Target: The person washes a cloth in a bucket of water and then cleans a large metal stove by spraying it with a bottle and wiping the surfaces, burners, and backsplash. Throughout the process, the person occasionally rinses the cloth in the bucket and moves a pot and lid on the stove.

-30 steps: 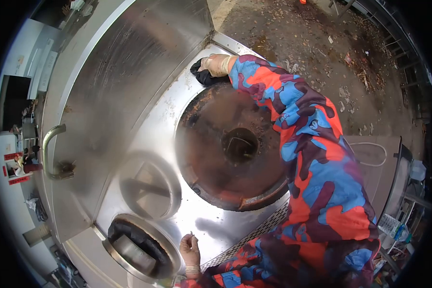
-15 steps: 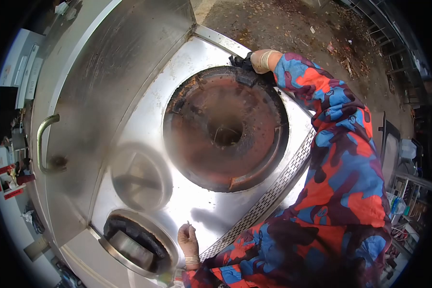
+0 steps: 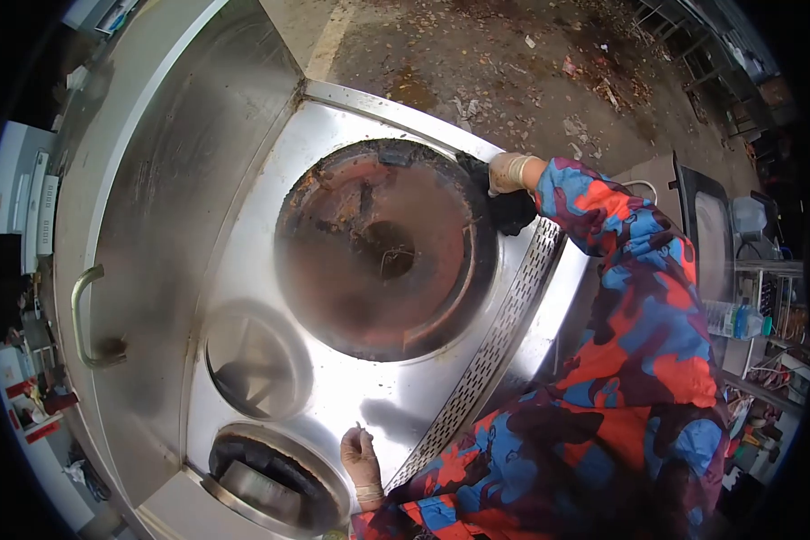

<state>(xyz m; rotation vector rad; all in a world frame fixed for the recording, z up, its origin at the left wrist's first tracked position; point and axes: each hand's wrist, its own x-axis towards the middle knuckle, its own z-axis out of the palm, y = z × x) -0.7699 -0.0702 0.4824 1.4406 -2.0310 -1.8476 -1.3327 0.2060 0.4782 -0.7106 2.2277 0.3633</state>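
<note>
My right hand (image 3: 510,172), in a light glove or cuff at the wrist, is closed on a black cloth (image 3: 508,209). It presses the cloth to the steel top (image 3: 351,121) at the right rim of a large round burner pit (image 3: 333,270), whose reddish bowl is sooty and rusty. My left hand (image 3: 360,457) is held over the steel near the lower edge, fingers pinched together; a tiny pale bit shows at the tips, too small to name. Beside it lies a round opening (image 3: 279,481) with a dark lining and a metal block inside.
A shallow round well (image 3: 256,360) lies between the burner and the lined opening. A tall steel splashback (image 3: 189,180) with a curved handle (image 3: 85,315) stands at left. A perforated strip (image 3: 477,378) edges the near side. Leaf-strewn ground (image 3: 495,72) and a bottle (image 3: 738,319) lie beyond.
My right hand has moved the black cloth along the burner's rim, from its far corner toward the perforated strip. The view has shifted a little; my left hand keeps its pinch.
</note>
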